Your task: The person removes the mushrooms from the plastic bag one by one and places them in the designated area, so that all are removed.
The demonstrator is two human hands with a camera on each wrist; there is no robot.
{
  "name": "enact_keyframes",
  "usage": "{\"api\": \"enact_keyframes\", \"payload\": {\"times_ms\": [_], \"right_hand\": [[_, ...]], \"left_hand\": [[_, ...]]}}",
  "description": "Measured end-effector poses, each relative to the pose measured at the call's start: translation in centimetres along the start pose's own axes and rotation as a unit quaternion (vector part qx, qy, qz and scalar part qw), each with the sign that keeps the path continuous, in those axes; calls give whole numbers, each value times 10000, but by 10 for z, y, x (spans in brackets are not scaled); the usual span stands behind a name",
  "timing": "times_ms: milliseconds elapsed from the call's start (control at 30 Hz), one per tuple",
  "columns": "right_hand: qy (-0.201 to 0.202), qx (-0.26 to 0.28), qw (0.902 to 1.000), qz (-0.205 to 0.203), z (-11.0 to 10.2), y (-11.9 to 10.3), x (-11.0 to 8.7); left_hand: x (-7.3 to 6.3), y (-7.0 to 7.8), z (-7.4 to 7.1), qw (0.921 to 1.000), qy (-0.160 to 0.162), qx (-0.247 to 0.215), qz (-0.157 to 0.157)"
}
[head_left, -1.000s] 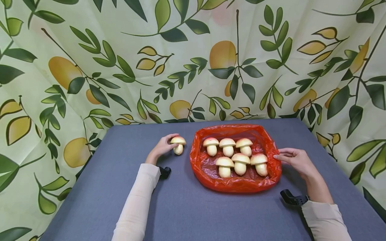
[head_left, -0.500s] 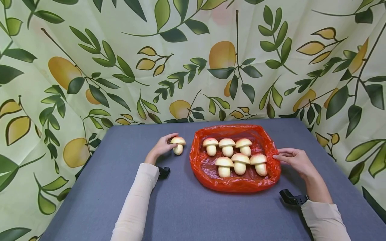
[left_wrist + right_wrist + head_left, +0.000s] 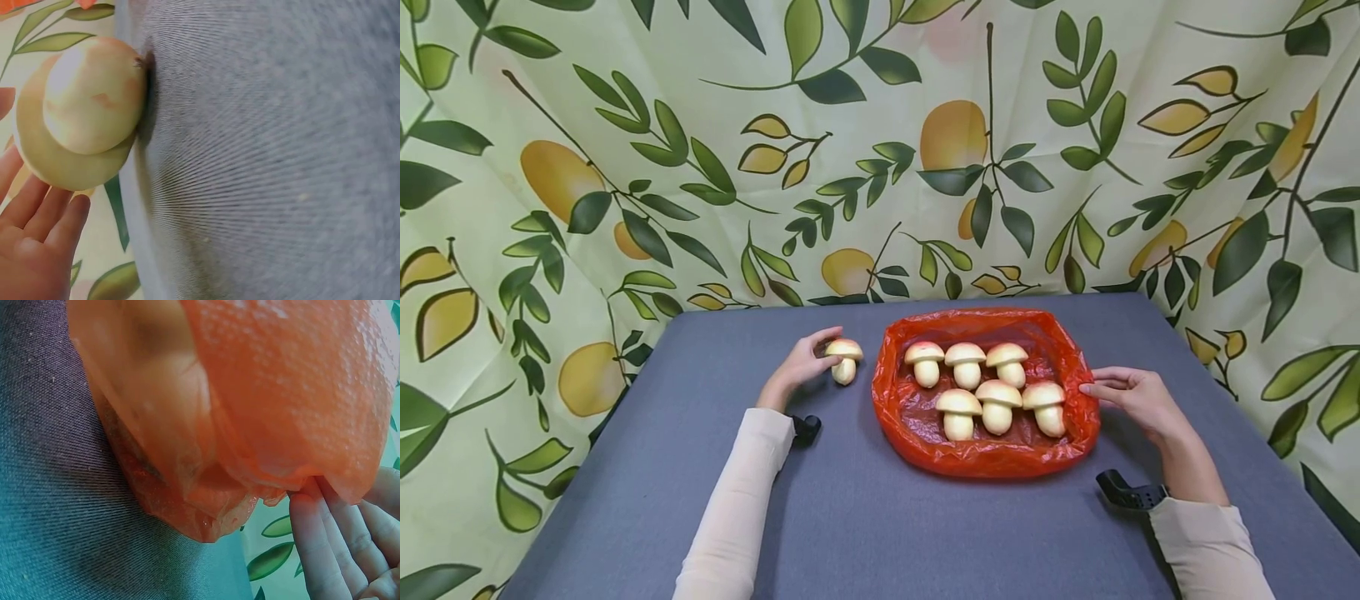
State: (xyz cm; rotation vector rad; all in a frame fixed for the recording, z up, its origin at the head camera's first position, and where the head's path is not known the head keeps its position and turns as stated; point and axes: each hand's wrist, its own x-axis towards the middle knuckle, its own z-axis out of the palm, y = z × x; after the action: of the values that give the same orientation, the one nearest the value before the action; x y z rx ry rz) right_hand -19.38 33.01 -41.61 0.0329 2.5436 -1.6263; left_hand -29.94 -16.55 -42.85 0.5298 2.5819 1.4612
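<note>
A cream mushroom point(image 3: 845, 372) with a pink-tinged cap stands on the table left of the red plastic bag point(image 3: 977, 463). My left hand point(image 3: 801, 364) is beside it, thumb and fingers spread around the cap. In the left wrist view, the mushroom point(image 3: 94, 97) has my fingertips point(image 3: 78, 206) close under its cap edge; whether they touch is unclear. My right hand point(image 3: 1138, 400) pinches the bag's right rim between thumb and fingers. The right wrist view shows the bag point(image 3: 300, 394) hanging over those fingers. Inside the open bag lie several similar mushrooms point(image 3: 997, 406) in two rows.
The grey cloth-covered table point(image 3: 865, 533) extends in front of the bag and to both sides. A leaf-and-fruit patterned curtain point(image 3: 880, 192) hangs behind the table and along its sides. Each wrist wears a black camera point(image 3: 1131, 493).
My left hand has drawn back very slightly left from the mushroom, which stays where it was. The right hand, the bag and its contents have not visibly moved.
</note>
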Motion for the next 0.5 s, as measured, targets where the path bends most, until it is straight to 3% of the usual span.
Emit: {"api": "enact_keyframes", "payload": {"times_ms": [500], "right_hand": [[5,51,10000,16,0,-1,-1]], "left_hand": [[-10,12,-2,9991,306,123,256]]}}
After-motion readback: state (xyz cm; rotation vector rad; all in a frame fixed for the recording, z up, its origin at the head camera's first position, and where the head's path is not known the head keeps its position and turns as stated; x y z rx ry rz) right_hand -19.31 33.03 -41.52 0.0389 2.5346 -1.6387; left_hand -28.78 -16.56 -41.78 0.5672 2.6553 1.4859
